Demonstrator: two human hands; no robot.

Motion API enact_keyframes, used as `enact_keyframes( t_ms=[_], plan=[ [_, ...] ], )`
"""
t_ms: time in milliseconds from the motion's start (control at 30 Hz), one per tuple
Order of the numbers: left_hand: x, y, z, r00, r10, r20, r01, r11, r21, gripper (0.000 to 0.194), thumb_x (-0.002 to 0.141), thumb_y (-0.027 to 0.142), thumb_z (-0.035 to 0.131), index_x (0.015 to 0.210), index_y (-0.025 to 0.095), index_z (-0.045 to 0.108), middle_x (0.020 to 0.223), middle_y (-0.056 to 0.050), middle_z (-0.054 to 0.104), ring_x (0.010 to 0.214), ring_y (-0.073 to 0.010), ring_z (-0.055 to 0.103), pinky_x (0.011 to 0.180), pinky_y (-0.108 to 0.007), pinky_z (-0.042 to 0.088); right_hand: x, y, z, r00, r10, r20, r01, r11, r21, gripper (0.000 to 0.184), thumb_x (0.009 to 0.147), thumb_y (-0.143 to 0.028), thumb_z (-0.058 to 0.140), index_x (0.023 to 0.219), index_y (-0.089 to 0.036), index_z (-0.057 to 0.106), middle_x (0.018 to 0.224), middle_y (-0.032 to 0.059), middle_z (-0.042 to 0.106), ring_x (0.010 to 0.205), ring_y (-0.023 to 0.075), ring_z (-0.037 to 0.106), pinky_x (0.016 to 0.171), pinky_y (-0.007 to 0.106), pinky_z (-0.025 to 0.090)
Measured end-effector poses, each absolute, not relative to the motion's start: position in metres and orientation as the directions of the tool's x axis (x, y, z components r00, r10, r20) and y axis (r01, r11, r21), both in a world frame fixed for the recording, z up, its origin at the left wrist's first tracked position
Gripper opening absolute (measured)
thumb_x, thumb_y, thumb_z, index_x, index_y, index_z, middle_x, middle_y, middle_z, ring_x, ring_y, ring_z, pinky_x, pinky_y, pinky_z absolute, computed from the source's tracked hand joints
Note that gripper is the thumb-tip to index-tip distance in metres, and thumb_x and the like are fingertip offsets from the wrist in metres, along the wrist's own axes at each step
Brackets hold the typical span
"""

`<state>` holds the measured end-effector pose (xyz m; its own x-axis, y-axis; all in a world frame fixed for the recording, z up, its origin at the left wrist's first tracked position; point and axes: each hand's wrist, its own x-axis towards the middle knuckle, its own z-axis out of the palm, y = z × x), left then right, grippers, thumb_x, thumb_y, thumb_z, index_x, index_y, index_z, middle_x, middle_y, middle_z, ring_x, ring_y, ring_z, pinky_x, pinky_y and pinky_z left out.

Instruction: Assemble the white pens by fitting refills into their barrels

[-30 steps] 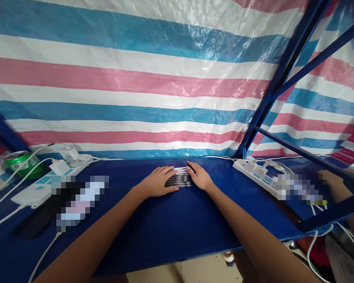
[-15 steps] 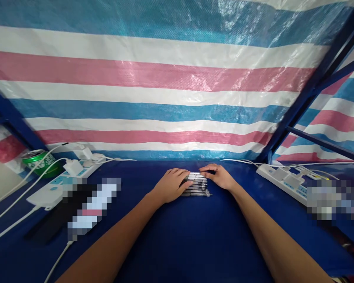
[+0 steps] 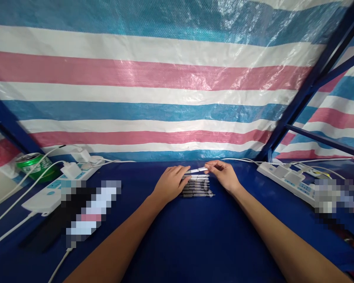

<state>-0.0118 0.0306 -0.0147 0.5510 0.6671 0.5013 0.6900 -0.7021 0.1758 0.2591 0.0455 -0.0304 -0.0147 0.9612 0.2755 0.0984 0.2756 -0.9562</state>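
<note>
Cannot see the left ends of some pens (image 3: 197, 188), covered by the left hand (image 3: 172, 184), nor the right end of the white pen (image 3: 198, 170) pinched by the right hand (image 3: 224, 176). Cannot read the green can's (image 3: 37, 166) print or identify the bright object (image 3: 91, 212) blurred into squares. Lose the striped sheet (image 3: 165, 76) at the top edge.
</note>
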Motion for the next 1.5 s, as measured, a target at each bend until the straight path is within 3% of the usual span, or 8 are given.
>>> enact_keyframes(
  t_ms=[133,333,433,567,633,900,1200,1500],
  plan=[
    [-0.012,0.030,-0.011,0.590,0.601,0.539,0.672,-0.736,0.086,0.039,0.116,0.034,0.035,0.137,0.025,0.067,0.124,-0.007,0.076,0.111,-0.0255,0.071,0.099,-0.046,0.052,0.244,0.030,-0.021,-0.049,0.964,0.260,0.025,0.262,-0.965,0.044,0.081,-0.061,0.087,0.101,-0.024,0.078,0.088,0.0050,0.083,0.089,0.0274,0.082,0.099,0.046,0.060],
    [-0.008,0.026,-0.007,0.607,0.540,0.583,0.657,-0.753,0.012,0.036,0.116,0.032,0.038,0.131,0.021,0.068,0.117,-0.008,0.076,0.104,-0.0248,0.070,0.093,-0.044,0.051,0.233,0.009,-0.007,-0.191,0.957,0.218,-0.046,0.214,-0.976,0.045,0.081,-0.058,0.088,0.110,-0.025,0.077,0.107,0.0072,0.084,0.105,0.0299,0.082,0.099,0.047,0.063],
    [-0.004,0.023,-0.005,0.621,0.511,0.594,0.635,-0.773,0.002,0.035,0.116,0.030,0.036,0.128,0.019,0.068,0.116,-0.008,0.075,0.102,-0.0234,0.070,0.091,-0.041,0.051,0.230,0.004,-0.005,-0.209,0.952,0.223,0.015,0.232,-0.973,0.044,0.087,-0.060,0.082,0.111,-0.023,0.076,0.097,0.0068,0.084,0.092,0.0273,0.083,0.093,0.044,0.064],
    [-0.001,0.020,-0.006,0.631,0.497,0.595,0.620,-0.785,-0.002,0.034,0.117,0.029,0.037,0.122,0.019,0.068,0.111,-0.007,0.074,0.097,-0.0210,0.069,0.087,-0.038,0.049,0.230,0.002,-0.005,-0.259,0.938,0.230,0.069,0.255,-0.964,0.042,0.094,-0.061,0.074,0.106,-0.021,0.073,0.085,0.0026,0.080,0.057,0.0165,0.072,0.067,0.035,0.061],
    [-0.001,0.021,-0.007,0.646,0.487,0.588,0.611,-0.791,-0.016,0.034,0.117,0.028,0.036,0.122,0.019,0.068,0.109,-0.006,0.074,0.094,-0.0202,0.068,0.085,-0.038,0.048,0.231,0.003,-0.006,-0.262,0.934,0.244,0.057,0.268,-0.962,0.040,0.095,-0.060,0.075,0.104,-0.022,0.072,0.085,0.0014,0.077,0.056,0.0154,0.070,0.063,0.033,0.059],
    [-0.005,0.025,-0.006,0.694,0.453,0.560,0.532,-0.846,0.025,0.032,0.117,0.026,0.037,0.122,0.018,0.067,0.110,-0.007,0.075,0.096,-0.0204,0.070,0.086,-0.036,0.051,0.236,0.004,-0.011,-0.306,0.913,0.268,0.098,0.310,-0.946,0.037,0.096,-0.058,0.075,0.107,-0.022,0.074,0.089,0.0062,0.081,0.082,0.0242,0.080,0.078,0.039,0.063],
    [-0.008,0.025,-0.012,0.650,0.437,0.622,0.568,-0.823,-0.015,0.029,0.116,0.029,0.042,0.126,0.018,0.067,0.111,-0.008,0.075,0.097,-0.0215,0.070,0.088,-0.036,0.053,0.240,0.004,-0.004,-0.253,0.939,0.231,0.063,0.254,-0.965,0.039,0.098,-0.059,0.073,0.094,-0.021,0.069,0.079,0.0033,0.079,0.063,0.0197,0.077,0.069,0.034,0.060],
    [-0.015,0.039,-0.018,0.729,0.389,0.563,0.519,-0.851,-0.083,0.040,0.118,0.031,0.033,0.130,0.015,0.068,0.113,-0.010,0.078,0.098,-0.0222,0.073,0.085,-0.037,0.054,0.246,0.008,-0.011,-0.302,0.915,0.269,0.069,0.302,-0.951,0.038,0.093,-0.057,0.078,0.108,-0.022,0.075,0.091,0.0056,0.083,0.082,0.0239,0.082,0.086,0.041,0.063]
  ],
)
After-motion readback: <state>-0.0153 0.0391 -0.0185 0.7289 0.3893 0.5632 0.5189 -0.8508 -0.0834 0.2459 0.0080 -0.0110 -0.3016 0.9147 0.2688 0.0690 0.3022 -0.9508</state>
